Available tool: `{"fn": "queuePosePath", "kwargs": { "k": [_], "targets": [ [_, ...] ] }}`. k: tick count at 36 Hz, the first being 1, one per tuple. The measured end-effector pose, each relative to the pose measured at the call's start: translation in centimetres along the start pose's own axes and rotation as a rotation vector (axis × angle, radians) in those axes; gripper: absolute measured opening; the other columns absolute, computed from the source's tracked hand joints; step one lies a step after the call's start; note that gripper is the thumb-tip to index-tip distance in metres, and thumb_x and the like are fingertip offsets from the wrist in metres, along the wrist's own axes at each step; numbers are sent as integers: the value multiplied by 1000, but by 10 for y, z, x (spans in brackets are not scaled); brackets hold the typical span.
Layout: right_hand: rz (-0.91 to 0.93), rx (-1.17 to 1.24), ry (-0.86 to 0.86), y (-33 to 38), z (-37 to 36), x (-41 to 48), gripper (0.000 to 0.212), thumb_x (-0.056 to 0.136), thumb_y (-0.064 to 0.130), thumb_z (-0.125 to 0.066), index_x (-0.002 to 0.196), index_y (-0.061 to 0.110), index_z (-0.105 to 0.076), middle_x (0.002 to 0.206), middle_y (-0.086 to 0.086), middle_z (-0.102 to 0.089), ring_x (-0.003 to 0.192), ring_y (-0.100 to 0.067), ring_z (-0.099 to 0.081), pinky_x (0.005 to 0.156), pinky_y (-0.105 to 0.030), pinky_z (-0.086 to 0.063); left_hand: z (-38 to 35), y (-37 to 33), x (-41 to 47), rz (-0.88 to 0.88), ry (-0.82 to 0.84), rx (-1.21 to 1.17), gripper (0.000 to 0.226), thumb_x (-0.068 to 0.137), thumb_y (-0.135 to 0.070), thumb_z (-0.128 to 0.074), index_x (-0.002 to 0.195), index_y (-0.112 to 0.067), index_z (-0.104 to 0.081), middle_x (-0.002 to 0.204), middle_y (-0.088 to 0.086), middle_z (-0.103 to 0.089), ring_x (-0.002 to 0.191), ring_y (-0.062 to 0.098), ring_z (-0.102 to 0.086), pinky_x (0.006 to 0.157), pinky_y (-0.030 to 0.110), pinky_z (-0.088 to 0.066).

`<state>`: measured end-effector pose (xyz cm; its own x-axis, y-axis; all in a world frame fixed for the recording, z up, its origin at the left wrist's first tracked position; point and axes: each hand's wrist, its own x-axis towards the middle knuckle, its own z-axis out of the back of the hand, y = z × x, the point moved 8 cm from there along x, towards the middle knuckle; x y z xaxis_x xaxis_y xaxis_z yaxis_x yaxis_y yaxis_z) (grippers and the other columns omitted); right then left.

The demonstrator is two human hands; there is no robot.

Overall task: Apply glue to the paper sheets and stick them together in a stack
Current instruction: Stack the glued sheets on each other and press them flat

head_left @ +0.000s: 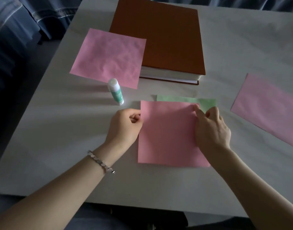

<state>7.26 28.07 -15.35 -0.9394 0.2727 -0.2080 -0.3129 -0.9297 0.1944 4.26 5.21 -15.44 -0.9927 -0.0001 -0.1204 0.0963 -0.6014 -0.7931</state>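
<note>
A pink sheet (pixel 167 133) lies in front of me on top of a green sheet (pixel 207 102), which shows only along its far and right edges. My left hand (pixel 124 127) pinches the pink sheet's left edge near the far corner. My right hand (pixel 210 128) pinches its right edge near the other far corner. A capped glue stick (pixel 116 91) with a green label stands upright just beyond my left hand. Two more pink sheets lie apart: one (pixel 109 58) at the far left, one (pixel 268 108) at the right.
A thick book with a brown cover (pixel 159 37) lies at the back of the white table (pixel 59 146); the far-left pink sheet overlaps its corner. Blue fabric (pixel 17 30) lies beyond the table's left edge. My left wrist wears a silver bracelet (pixel 101 162).
</note>
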Motion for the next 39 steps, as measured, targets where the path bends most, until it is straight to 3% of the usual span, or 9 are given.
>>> {"fn": "queuePosePath", "kwargs": {
  "k": [1, 3, 5, 8, 14, 20, 28, 33, 39],
  "targets": [
    [0, -8, -3, 0, 0, 0, 46, 98, 24, -29, 144, 34, -27, 115, -10, -40, 108, -31, -45, 74, -34, -34, 2, -1, 1, -1, -25, 15, 25, 77, 2, -61, 70, -12, -42, 65, 16, -58, 60, 18, -43, 61, 26, -40],
    [-1, -20, -9, 1, -1, -1, 47, 98, 21, -29, 144, 32, -26, 116, -11, -40, 110, -32, -44, 77, -36, -39, 4, -8, 1, -51, -32, 58, 26, 77, 3, -61, 74, -23, -56, 70, 19, -62, 59, 20, -47, 59, 27, -40],
    [1, -31, -18, 3, -1, -2, 48, 98, 19, -29, 145, 29, -25, 117, -12, -40, 110, -32, -44, 79, -38, -42, 5, -13, -1, -99, -33, 91, 23, 80, 2, -60, 87, -18, -70, 71, 10, -64, 63, 21, -56, 63, 24, -43],
    [-1, -33, -23, 3, -1, -1, 48, 98, 17, -29, 145, 27, -25, 117, -13, -41, 111, -33, -44, 79, -38, -42, 5, -16, -7, -213, -69, 172, 32, 81, 2, -63, 111, -8, -66, 83, 4, -62, 75, 20, -60, 72, 31, -50],
    [2, -43, -30, 3, -2, -1, 49, 97, 15, -29, 145, 25, -25, 117, -13, -40, 111, -33, -43, 79, -39, -42, 0, -15, -17, -496, -144, 397, 35, 73, 4, -70, 108, 0, -64, 103, 17, -59, 94, 26, -53, 81, 33, -47],
    [-6, -49, -35, 4, -2, 0, 50, 97, 15, -29, 145, 25, -24, 119, -13, -41, 112, -34, -43, 78, -39, -42, -27, -36, -22, -662, 53, 512, 46, 75, 0, -30, 98, 1, -70, 114, 18, -65, 104, 33, -63, 87, 44, -50],
    [-6, -54, -51, 3, -3, -1, 49, 97, 17, -30, 145, 26, -26, 119, -12, -41, 112, -32, -44, 76, -39, -43, -87, -54, -19, -677, 170, 605, 48, 79, -15, -34, 110, 5, -65, 125, 21, -59, 113, 34, -59, 94, 47, -44],
    [12, -66, -62, 4, -3, -1, 48, 97, 19, -32, 145, 26, -26, 119, -11, -42, 111, -31, -45, 74, -36, -42, -109, -59, -17, -615, 277, 674, 68, 89, -40, -12, 144, -5, -31, 153, 9, -25, 142, 25, -21, 115, 35, 2],
    [12, -61, -67, 0, -4, -1, 49, 98, 19, -30, 146, 27, -24, 118, -10, -42, 111, -31, -44, 73, -36, -41, -87, -40, -3, -515, 159, 676, 62, 90, -37, -24, 140, -3, -39, 147, 12, -37, 135, 29, -35, 114, 40, -11]
  ]
}}
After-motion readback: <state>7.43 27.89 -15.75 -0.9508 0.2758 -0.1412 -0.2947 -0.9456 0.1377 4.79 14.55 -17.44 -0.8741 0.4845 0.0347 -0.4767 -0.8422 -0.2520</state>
